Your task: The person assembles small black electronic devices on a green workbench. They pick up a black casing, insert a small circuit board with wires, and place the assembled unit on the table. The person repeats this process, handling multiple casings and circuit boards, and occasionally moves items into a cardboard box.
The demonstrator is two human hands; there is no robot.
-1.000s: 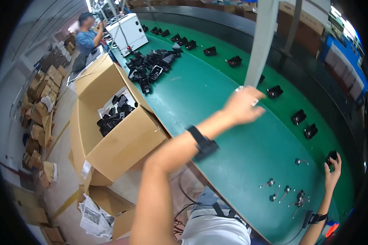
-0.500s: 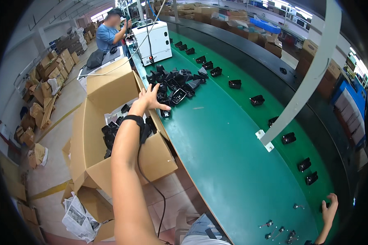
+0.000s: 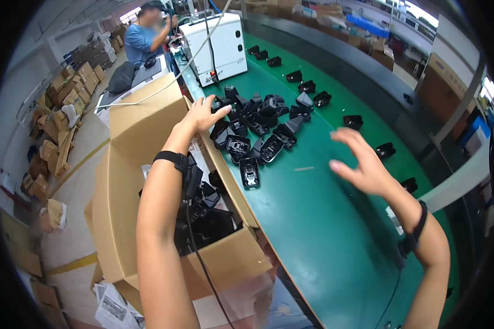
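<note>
A heap of black plastic housings point(image 3: 271, 148) lies on the green workbench point(image 3: 291, 219) in front of me. At the heap's left edge is my left hand point(image 3: 204, 114), fingers apart, over the rim of an open cardboard box point(image 3: 118, 208). Whether its fingertips touch a housing I cannot tell. More black parts point(image 3: 206, 203) lie inside the box. To the right of the heap my right hand point(image 3: 362, 164) hangs above the bench with spread fingers and nothing in it. Both wrists wear black bands with cables.
Single black housings point(image 3: 352, 122) stand in a row on the green strip at the right. A white machine point(image 3: 217, 49) stands at the bench's far end, with a person point(image 3: 144, 38) in blue beside it. A pale metal post point(image 3: 455, 186) rises at the right.
My right hand has come up from the lower right toward the heap. The left hand has shifted slightly, still spread, and the view has turned a little.
</note>
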